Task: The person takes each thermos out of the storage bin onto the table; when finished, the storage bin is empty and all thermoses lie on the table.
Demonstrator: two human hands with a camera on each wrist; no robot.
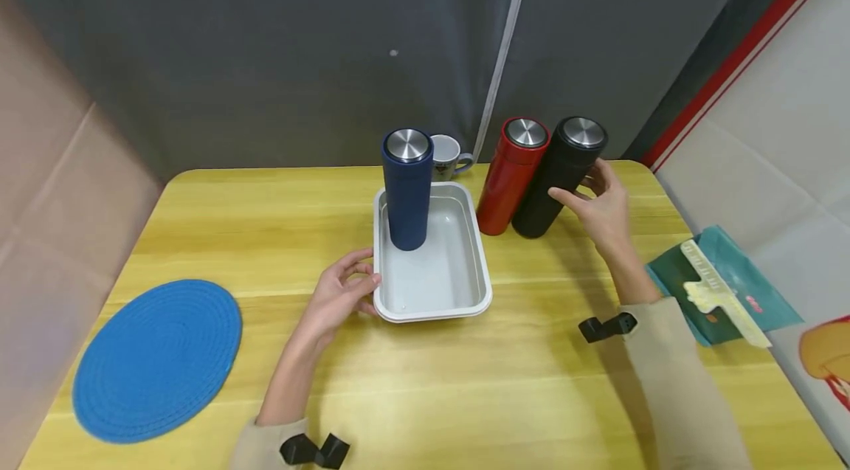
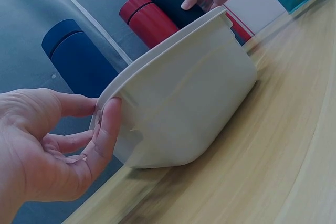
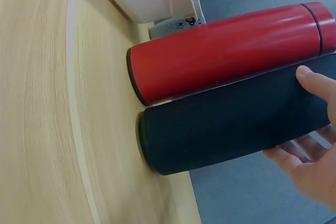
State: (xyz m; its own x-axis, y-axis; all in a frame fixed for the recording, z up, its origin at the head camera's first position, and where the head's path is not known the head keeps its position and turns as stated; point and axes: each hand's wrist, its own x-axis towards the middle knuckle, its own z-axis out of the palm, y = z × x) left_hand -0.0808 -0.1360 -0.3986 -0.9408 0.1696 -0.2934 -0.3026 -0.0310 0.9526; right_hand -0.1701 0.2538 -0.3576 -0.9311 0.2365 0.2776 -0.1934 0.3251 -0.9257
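The black flask [image 1: 556, 176] stands upright just right of the white tray [image 1: 430, 305], touching the red flask [image 1: 510, 175], with the right hand [image 1: 600, 208] curling its fingers round the matte barrel as if to lift it. The left hand [image 1: 339, 294] pinches the tray's smooth front-left rim, seemingly steadying it. A steel-capped blue flask [image 1: 407, 189] stands in the tray on the wooden worktop [image 1: 265, 226].
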